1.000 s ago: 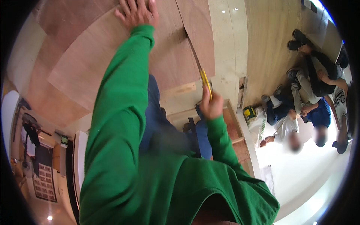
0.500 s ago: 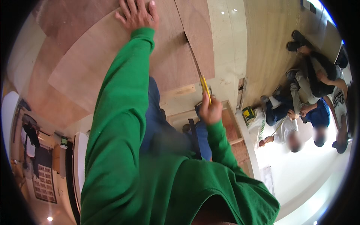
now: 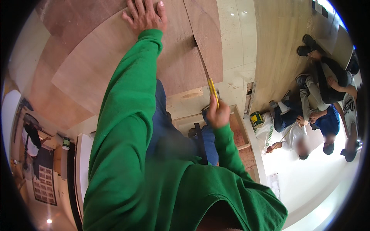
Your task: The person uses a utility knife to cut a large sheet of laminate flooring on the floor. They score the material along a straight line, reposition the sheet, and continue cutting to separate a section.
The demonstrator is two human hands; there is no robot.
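Left hand lay spread flat on the plywood sheet while the right hand gripped a yellow knife at the sheet's cut edge, where slack pressure could probably let the blade wander.

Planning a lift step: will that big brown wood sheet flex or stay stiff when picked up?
The wood sheet looks thin and wide, so it probably bows when lifted. The left hand presses flat on it, suggesting it slides easily. Likely awkward for one hand.

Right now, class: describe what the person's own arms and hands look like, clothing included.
Both arms wear long, loose, bright green sleeves of one plain garment, without print or stripes, each ending in a snug cuff at the wrist. The left hand and right hand are bare: no gloves. No rings or watch show.
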